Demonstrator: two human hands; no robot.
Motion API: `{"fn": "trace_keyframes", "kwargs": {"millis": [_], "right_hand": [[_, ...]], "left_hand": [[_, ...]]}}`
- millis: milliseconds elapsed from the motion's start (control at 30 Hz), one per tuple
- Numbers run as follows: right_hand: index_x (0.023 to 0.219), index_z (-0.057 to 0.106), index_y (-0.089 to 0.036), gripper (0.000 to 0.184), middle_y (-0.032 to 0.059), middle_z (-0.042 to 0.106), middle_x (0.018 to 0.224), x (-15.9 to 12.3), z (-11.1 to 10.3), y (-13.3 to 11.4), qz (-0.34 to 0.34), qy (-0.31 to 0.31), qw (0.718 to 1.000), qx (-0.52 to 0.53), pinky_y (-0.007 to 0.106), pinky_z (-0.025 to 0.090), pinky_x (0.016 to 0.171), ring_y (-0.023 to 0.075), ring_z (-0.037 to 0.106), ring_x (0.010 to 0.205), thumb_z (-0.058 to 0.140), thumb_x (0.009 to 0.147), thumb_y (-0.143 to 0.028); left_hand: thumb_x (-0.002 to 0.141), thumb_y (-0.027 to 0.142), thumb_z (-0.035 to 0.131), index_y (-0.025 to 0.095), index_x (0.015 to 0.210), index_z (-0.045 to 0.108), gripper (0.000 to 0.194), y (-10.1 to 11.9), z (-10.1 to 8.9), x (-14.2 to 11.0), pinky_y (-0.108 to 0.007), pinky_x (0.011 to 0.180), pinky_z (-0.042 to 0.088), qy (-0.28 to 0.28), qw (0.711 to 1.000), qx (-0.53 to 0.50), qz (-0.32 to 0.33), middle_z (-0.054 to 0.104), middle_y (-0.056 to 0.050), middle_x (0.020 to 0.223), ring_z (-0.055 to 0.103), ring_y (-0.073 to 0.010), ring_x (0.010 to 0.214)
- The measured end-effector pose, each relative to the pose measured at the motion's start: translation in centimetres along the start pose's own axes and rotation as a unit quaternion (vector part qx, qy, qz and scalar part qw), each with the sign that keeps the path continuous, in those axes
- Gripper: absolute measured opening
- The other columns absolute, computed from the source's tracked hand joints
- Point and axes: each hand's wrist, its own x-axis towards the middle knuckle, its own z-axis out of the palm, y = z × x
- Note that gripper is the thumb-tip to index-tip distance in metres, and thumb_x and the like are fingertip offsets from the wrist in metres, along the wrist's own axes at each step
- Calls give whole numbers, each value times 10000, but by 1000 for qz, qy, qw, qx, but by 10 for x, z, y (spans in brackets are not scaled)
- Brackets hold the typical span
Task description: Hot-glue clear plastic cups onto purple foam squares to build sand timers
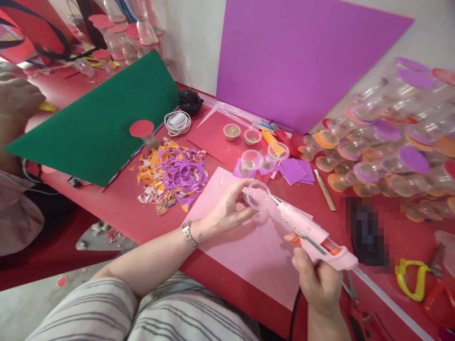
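Note:
My left hand (pixel 231 210) grips a clear plastic cup (pixel 258 195) between thumb and fingers, its round rim turned toward the right. In my right hand (pixel 320 279) is a pink glue gun (pixel 309 229) with an orange trigger, its metal nozzle touching or very near the cup's rim. Both hands are above a pink sheet (pixel 245 255) on the red table. Just beyond the cup, more clear cups (pixel 251 160) stand on purple paper squares (pixel 295 170). Two small cups with brownish contents (pixel 232 131) sit on a red sheet farther back.
Paper scraps (pixel 174 175) are heaped at left, beside a green board (pixel 106 118). A purple board (pixel 295 61) leans on the wall. Stacked clear cup assemblies (pixel 384 137) fill the right. A cutter (pixel 324 190) and yellow-handled scissors (pixel 414 282) lie nearby. Another person's hand (pixel 17 99) shows far left.

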Motion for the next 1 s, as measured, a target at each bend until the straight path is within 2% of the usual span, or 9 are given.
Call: {"fn": "trace_keyframes", "kwargs": {"millis": [100,267,500,767,1000], "right_hand": [[978,735,-194,222,76,771,849,-1,0,3,-14,5,1000,-5,310,593,628,215,720,702,624,914,-375],[963,728,-182,268,93,776,842,1,0,2,-11,7,1000,-6,323,593,589,222,719,662,594,928,-411],[968,725,-177,287,96,770,818,3,-1,-1,-13,-2,1000,-5,312,585,544,215,713,624,586,932,-425],[955,694,-188,271,85,769,831,6,0,-5,-22,-1,1000,3,311,578,555,218,719,656,564,950,-425],[865,678,-198,299,50,713,705,9,-1,-10,-7,-4,1000,-11,275,539,491,164,632,508,540,953,-447]], "left_hand": [[914,268,608,215,1251,483,363,2,0,1,-271,766,532,-1,1000,19,2,605,-89,1254,619,-113,836],[866,215,602,220,1247,497,395,0,-1,0,-300,838,520,0,997,70,11,611,-82,1214,608,-164,972],[836,155,636,223,1274,493,466,-3,1,-1,-285,780,519,-4,998,59,-18,622,-70,1160,610,-141,872],[819,185,636,223,1278,488,483,-2,-1,-1,-317,841,506,-15,996,84,-7,591,-82,1210,594,-169,943],[801,160,599,235,1286,486,504,0,-2,0,-335,860,491,-22,994,108,-8,608,-77,1191,584,-190,978]]}}
